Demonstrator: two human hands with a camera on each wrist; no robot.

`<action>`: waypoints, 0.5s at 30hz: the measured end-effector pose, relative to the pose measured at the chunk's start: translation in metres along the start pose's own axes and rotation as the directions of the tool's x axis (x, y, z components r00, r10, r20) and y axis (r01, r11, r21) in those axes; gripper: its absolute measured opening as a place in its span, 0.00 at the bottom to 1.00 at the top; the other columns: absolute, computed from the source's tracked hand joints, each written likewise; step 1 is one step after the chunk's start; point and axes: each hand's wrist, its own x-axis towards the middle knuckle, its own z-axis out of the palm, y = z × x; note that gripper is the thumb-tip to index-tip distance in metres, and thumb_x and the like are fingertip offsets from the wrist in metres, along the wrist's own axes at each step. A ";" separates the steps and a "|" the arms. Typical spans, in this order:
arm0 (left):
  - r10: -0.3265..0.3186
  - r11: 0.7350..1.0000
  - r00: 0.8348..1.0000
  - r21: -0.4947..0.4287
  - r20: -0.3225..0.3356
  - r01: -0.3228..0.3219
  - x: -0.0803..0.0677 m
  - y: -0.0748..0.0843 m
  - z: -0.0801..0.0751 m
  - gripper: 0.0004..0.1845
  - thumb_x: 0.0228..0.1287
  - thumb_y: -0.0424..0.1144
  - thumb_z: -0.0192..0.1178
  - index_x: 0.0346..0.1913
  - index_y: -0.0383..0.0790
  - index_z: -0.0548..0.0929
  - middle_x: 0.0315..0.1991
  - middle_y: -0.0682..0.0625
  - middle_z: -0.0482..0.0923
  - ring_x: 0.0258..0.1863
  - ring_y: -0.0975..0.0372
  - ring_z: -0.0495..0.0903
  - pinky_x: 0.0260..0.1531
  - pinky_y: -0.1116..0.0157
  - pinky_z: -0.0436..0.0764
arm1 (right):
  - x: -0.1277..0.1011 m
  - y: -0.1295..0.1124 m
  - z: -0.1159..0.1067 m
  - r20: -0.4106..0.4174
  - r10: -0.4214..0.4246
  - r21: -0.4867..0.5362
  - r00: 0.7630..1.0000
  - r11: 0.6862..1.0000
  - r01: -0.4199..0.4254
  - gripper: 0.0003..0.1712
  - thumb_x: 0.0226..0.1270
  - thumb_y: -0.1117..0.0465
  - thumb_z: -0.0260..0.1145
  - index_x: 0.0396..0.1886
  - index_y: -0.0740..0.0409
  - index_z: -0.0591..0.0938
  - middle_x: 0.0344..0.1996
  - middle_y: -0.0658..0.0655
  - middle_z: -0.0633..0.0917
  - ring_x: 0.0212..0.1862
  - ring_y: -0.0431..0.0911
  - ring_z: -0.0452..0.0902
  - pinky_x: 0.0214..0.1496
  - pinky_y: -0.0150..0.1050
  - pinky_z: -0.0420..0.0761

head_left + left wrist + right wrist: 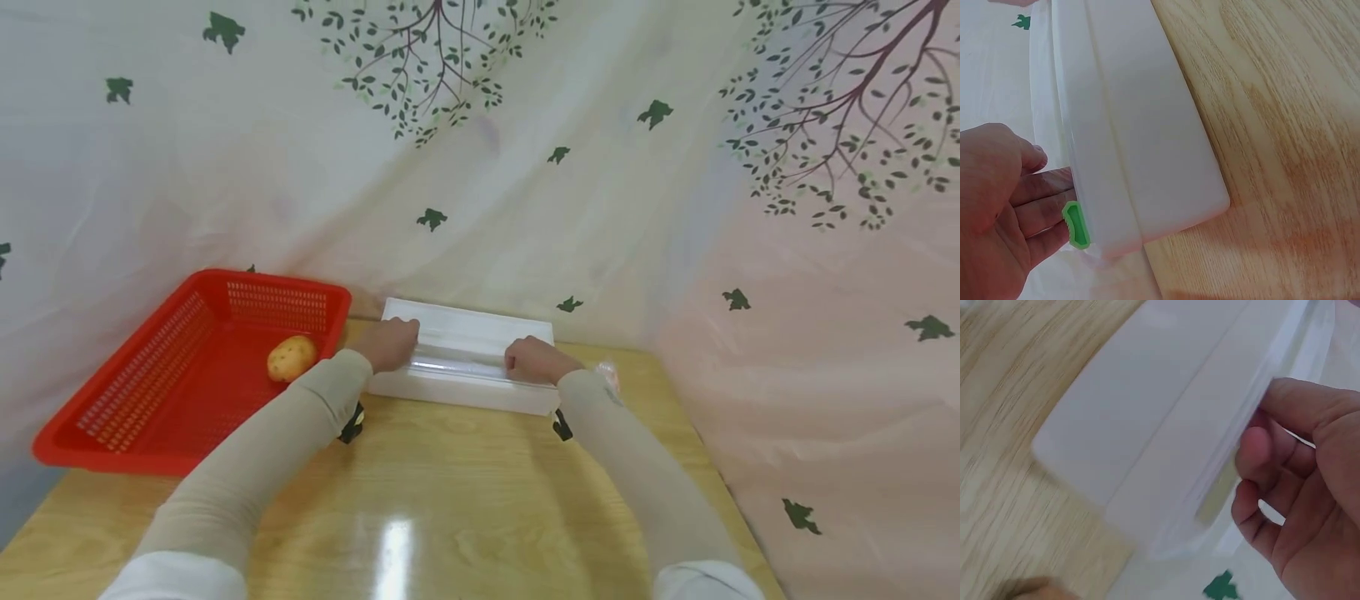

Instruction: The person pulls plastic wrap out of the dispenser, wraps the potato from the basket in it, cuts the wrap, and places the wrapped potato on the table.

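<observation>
A long white film-dispenser box (465, 360) lies across the back of the wooden table (450, 500). My left hand (390, 342) rests on its left end. In the left wrist view its straight fingers (1047, 200) lie against the far side of the box (1147, 125), next to a green slider (1077, 225). My right hand (532, 360) is on the right part of the box. In the right wrist view its curled thumb and fingers (1260, 481) pinch clear film at the edge of the box (1147, 419).
A red mesh basket (90, 417) stands at the back left with a potato (291, 357) in it. A pale curtain with a tree print (600, 167) hangs close behind and to the right of the table. A bit of clear plastic (606, 373) lies by my right wrist.
</observation>
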 end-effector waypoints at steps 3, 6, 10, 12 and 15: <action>-0.015 1.000 1.000 0.002 -0.028 0.015 0.003 0.000 0.001 0.04 0.71 0.33 0.56 0.43 0.36 0.73 0.27 0.46 0.76 0.25 0.53 0.76 0.28 0.61 0.81 | -0.009 0.014 0.001 -0.020 0.039 -0.016 0.999 0.999 -0.040 0.07 0.68 0.62 0.68 0.28 0.51 0.83 0.29 0.47 0.83 0.33 0.42 0.75 0.42 0.38 0.78; -0.017 1.000 0.999 0.004 -0.043 0.017 0.005 0.002 -0.002 0.03 0.71 0.32 0.54 0.43 0.34 0.73 0.27 0.44 0.76 0.25 0.52 0.77 0.30 0.58 0.82 | -0.017 0.021 0.001 -0.010 0.058 -0.036 0.998 0.998 -0.058 0.15 0.67 0.67 0.64 0.21 0.50 0.76 0.20 0.46 0.73 0.26 0.40 0.66 0.33 0.36 0.70; -0.014 1.000 1.000 -0.002 -0.024 0.014 0.005 0.008 -0.004 0.04 0.72 0.32 0.51 0.43 0.33 0.74 0.28 0.43 0.76 0.25 0.51 0.77 0.30 0.56 0.82 | -0.024 0.019 0.003 0.018 -0.044 -0.153 0.999 0.987 0.046 0.17 0.69 0.71 0.57 0.20 0.51 0.72 0.18 0.46 0.66 0.24 0.40 0.59 0.29 0.34 0.64; -0.012 1.000 1.000 -0.009 -0.007 0.012 0.006 0.010 -0.002 0.04 0.72 0.32 0.52 0.44 0.34 0.74 0.28 0.44 0.76 0.25 0.52 0.77 0.30 0.57 0.82 | -0.028 0.018 0.006 0.019 -0.079 -0.233 0.997 0.969 0.081 0.17 0.72 0.69 0.58 0.22 0.51 0.74 0.19 0.46 0.68 0.24 0.40 0.60 0.29 0.34 0.65; -0.014 1.000 1.000 -0.007 0.005 0.015 0.004 0.008 -0.002 0.04 0.72 0.33 0.54 0.44 0.34 0.74 0.28 0.45 0.76 0.25 0.53 0.76 0.29 0.59 0.82 | -0.027 0.015 0.008 -0.014 -0.107 -0.310 0.994 0.946 0.097 0.16 0.75 0.64 0.61 0.23 0.51 0.76 0.19 0.45 0.71 0.25 0.40 0.62 0.30 0.35 0.68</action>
